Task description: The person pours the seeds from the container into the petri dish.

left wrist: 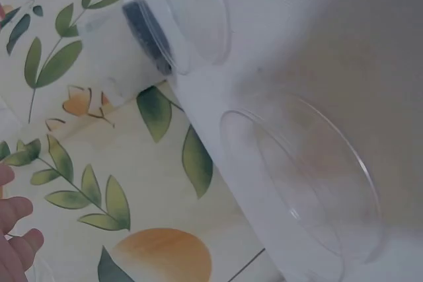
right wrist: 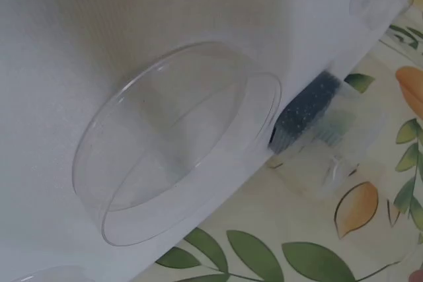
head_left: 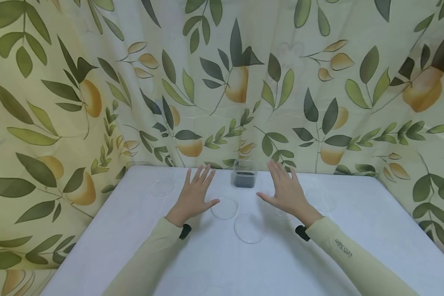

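Dishes (head_left: 225, 208), clear and colourless, on a white table (head_left: 222, 263).
Each is round and shallow, with a low wall and a thin, bright rim; one lies beside the left thumb, one nearer at centre, others far left and far right. Left hand (head_left: 193, 197) and right hand (head_left: 287, 192) are held above the table, fingers straight, thumbs apart. A clear container (head_left: 245, 180), dark in its lower part, stands far centre.
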The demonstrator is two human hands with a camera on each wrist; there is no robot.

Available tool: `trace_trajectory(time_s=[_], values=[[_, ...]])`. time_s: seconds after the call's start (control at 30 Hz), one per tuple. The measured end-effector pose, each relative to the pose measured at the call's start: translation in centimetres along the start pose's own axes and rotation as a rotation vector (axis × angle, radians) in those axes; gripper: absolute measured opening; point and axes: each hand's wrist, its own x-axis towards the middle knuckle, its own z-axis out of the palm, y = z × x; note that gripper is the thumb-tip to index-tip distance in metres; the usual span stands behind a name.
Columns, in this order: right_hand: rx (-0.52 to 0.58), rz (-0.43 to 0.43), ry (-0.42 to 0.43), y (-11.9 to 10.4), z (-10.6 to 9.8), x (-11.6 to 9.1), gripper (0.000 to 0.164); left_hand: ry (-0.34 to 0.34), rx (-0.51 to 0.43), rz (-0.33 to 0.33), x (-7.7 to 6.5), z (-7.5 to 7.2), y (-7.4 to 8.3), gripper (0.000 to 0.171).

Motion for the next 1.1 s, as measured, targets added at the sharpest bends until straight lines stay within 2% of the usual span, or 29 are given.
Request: trace_trajectory(time_s=[0.23, 0.53, 0.83, 1.1], values=[[0.018, -0.033, 0.041, 0.8, 0.8, 1.1, 0.099, -0.016, -0.021, -0.024, -0.8, 0.4, -0.9, 0.089], [0.043, -0.038, 0.027, 1.5, 1.4, 2.6, 0.098, -0.062, -0.039, -0.035, -1.7, 0.7, -2.8, 0.088], [0.098, 0.003, -0.063, 2.1, 2.2, 3.8, 0.098, -0.102, -0.039, -0.027, -2.5, 0.9, -4.2, 0.088], [0.242, 0.072, -0.177, 2.5, 2.9, 5.3, 0.097, -0.205, -0.069, -0.01, -2.8, 1.0, -5.2, 0.085]])
